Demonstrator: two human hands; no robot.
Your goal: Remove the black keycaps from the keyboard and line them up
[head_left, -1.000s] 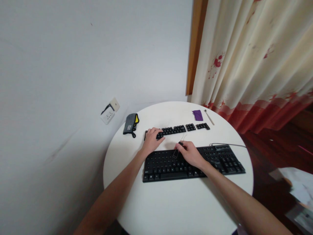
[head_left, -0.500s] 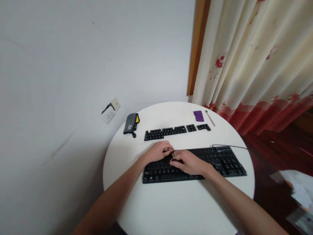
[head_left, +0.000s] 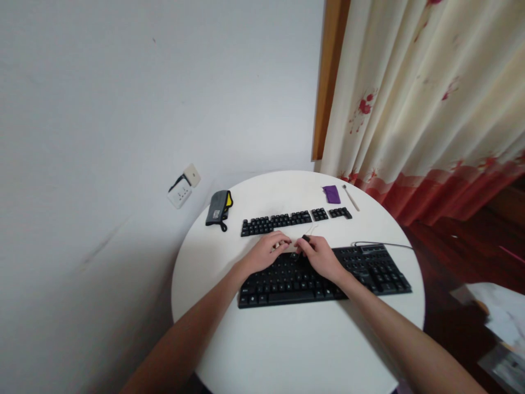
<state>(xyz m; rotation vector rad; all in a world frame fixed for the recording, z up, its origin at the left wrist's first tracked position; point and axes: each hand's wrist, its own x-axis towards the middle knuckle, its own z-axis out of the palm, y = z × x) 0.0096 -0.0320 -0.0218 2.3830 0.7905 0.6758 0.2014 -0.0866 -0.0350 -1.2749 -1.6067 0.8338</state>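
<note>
A black keyboard (head_left: 299, 296) lies across the round white table, with some keycaps off its upper rows. My right hand (head_left: 322, 256) is closed over the keyboard's back edge, gripping a wire keycap puller (head_left: 306, 238). The puller's dark end sits at the fingertips and its thin wires point away toward the back. My left hand (head_left: 266, 250) rests over the keyboard's upper left part, thumb and fingers curled together. Whatever may be between them is too small to make out. Behind both hands, loose black keycaps (head_left: 283, 220) stand lined up in several groups.
A grey pouch (head_left: 217, 209) with yellow inside lies at the table's (head_left: 295, 347) left back. At the right back are a purple cloth (head_left: 331, 194) and a slim brush-like tool (head_left: 351, 198). A cable (head_left: 381, 243) runs off the right edge. Wall and curtain (head_left: 394, 109) border the table.
My right hand has lifted from among the keys and shifted slightly right and back. The puller's wires now show, pointing backward. My left hand has stayed nearly in place, its fingers slightly shifted.
</note>
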